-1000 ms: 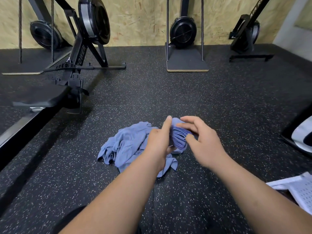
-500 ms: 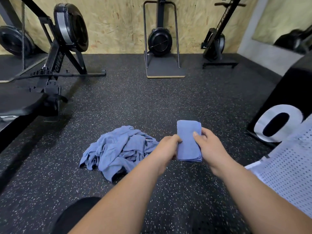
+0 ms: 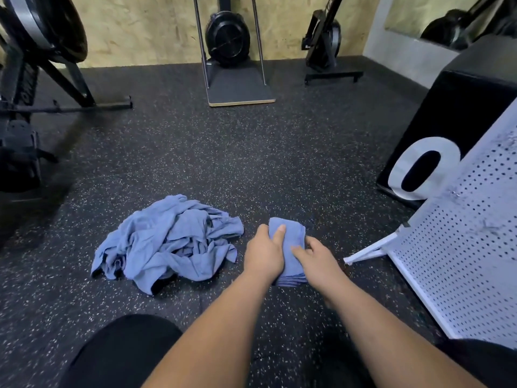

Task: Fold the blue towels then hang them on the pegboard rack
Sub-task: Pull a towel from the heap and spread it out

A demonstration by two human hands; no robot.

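Surroundings: speckled black rubber floor (image 3: 251,163). A loose pile of blue towels (image 3: 170,242) lies crumpled on it, just left of the hands and apart from them. To the right a white pegboard rack (image 3: 461,261) stands tilted, its white foot (image 3: 363,254) reaching toward the hands; nothing lies between foot and hands. Behind the rack sits a black box (image 3: 453,113) marked with a white "0". Exercise machines stand well back: one at far left (image 3: 33,79), one on a flat platform (image 3: 237,88) against the wooden wall, and one further right (image 3: 324,46).

Task item: one folded towel (image 3: 293,233) is low over the floor, directly ahead, between pile and rack. Contact with the floor cannot be determined.

The left hand (image 3: 264,253) grips its left edge, thumb laid on top. The right hand (image 3: 316,259) grips its right edge, one digit on top. Remaining fingers are hidden beneath.
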